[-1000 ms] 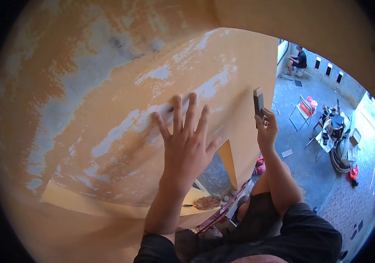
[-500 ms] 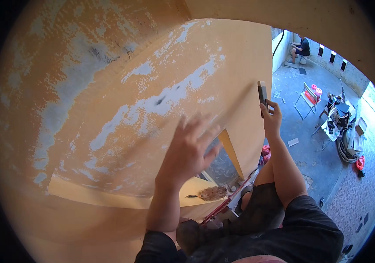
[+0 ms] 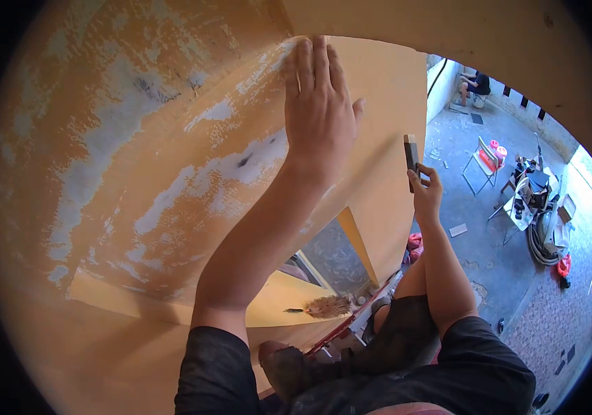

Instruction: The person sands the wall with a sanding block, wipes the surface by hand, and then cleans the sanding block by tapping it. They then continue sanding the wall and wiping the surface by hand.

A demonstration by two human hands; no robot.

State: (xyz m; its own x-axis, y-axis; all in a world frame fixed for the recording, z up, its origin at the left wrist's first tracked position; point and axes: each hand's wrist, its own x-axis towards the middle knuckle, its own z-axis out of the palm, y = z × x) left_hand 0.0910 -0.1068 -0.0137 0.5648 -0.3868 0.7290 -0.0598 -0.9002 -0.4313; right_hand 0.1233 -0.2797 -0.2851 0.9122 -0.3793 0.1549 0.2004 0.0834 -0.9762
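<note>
My left hand (image 3: 319, 111) lies with fingers stretched out against the orange wall (image 3: 379, 90), near its upper edge, and holds nothing. Pale, scraped-looking patches (image 3: 240, 162) show on the wall to the left of and below that hand. My right hand (image 3: 427, 190) grips a dark, narrow block-like tool (image 3: 411, 155) with a light tip, upright at the right edge of the wall. The fingers are wrapped round its lower part.
A brush (image 3: 327, 306) lies on the ledge by a triangular opening (image 3: 341, 252). Far below right are a folding chair (image 3: 482, 162), a table heaped with tools (image 3: 525, 207), coiled hose (image 3: 541, 242) and a seated person (image 3: 475, 86).
My left hand has moved up from the middle to the upper wall and now lies flat on it. My right hand has shifted only slightly, still holding the tool.
</note>
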